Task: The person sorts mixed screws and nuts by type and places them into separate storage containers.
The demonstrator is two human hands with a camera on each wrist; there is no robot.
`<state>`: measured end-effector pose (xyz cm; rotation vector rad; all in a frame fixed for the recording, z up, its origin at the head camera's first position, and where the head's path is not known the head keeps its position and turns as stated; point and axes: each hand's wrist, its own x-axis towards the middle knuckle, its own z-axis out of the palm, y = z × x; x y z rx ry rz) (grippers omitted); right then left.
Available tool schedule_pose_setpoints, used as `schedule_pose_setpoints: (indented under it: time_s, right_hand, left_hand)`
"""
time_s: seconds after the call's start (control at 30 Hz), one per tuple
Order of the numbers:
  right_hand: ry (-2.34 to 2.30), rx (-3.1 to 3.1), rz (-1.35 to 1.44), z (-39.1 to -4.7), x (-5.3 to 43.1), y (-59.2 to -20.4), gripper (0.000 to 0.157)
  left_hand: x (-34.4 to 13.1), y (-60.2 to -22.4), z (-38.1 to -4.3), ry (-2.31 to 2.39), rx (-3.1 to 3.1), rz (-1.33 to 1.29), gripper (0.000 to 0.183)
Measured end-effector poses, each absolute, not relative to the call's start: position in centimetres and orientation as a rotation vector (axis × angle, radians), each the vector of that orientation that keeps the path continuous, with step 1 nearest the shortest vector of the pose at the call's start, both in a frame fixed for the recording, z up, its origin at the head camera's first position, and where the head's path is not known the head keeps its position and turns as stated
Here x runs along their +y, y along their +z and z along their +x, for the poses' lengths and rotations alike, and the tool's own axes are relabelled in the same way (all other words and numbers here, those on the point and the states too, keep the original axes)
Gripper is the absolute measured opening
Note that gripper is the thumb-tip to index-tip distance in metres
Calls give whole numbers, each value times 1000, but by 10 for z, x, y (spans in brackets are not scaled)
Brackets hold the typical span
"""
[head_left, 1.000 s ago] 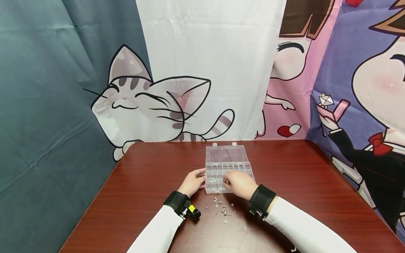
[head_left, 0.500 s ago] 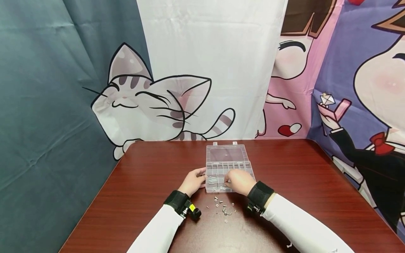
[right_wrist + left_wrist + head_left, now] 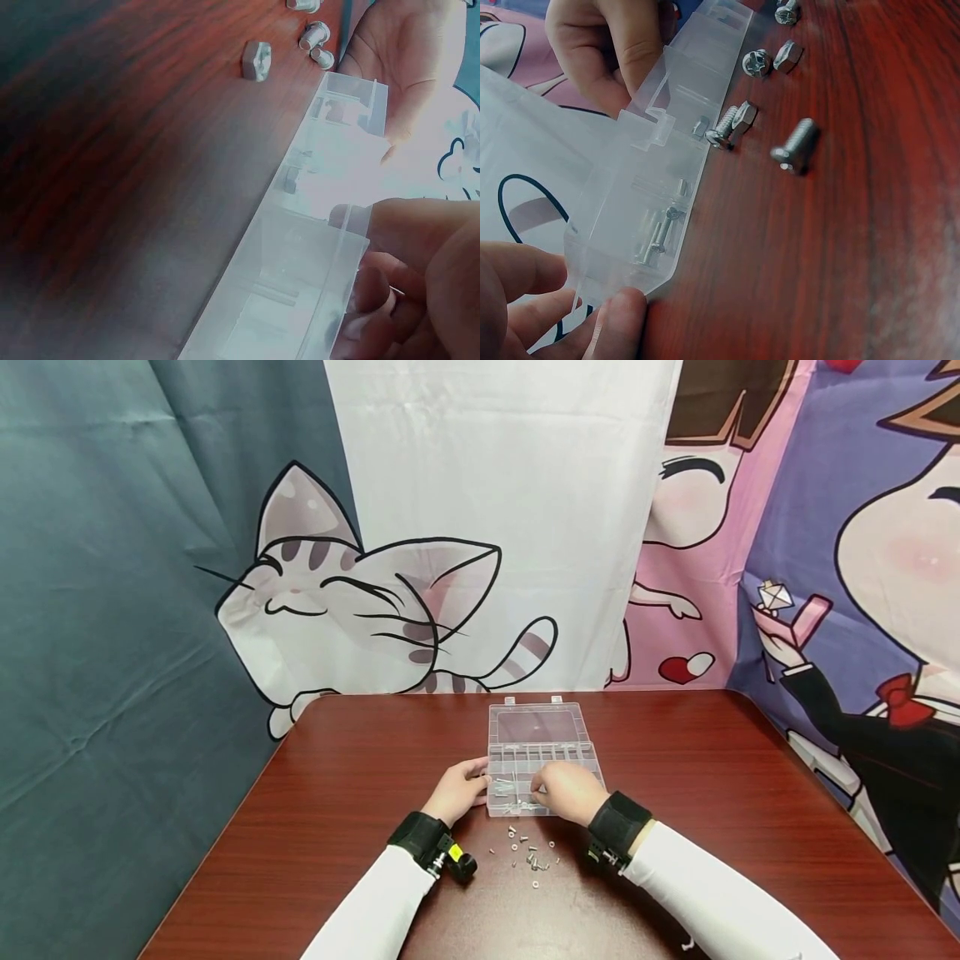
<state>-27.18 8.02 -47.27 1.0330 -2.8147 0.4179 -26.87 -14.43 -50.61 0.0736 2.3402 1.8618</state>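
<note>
Compared with a second ago, my right wrist has eased slightly forward and to my left over the worktop [image 3: 337, 777], bringing the black wristband [image 3: 621, 821] a little closer to the clear box [image 3: 534, 724], while my right grip [image 3: 570, 792] has crept only marginally forward. My white right sleeve [image 3: 720, 889] has followed along. My head view has shifted a hair too, so the box appears a touch higher in it.

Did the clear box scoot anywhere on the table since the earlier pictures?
No. In the head view, the clear box sits in the same place against the far edge of the table.
</note>
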Motion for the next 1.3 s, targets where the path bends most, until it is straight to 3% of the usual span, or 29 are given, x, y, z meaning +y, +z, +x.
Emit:
schedule_pose_setpoints:
  time_s: [0.77, 1.3]
  right_hand:
    - [502, -2749, 991, -255, 92, -473, 5]
    - [525, -2678, 1133, -218, 100, -469, 6]
  left_hand:
    - [-143, -503, -266, 1852, 2355, 75, 46]
    - [-144, -506, -268, 1854, 2344, 72, 45]
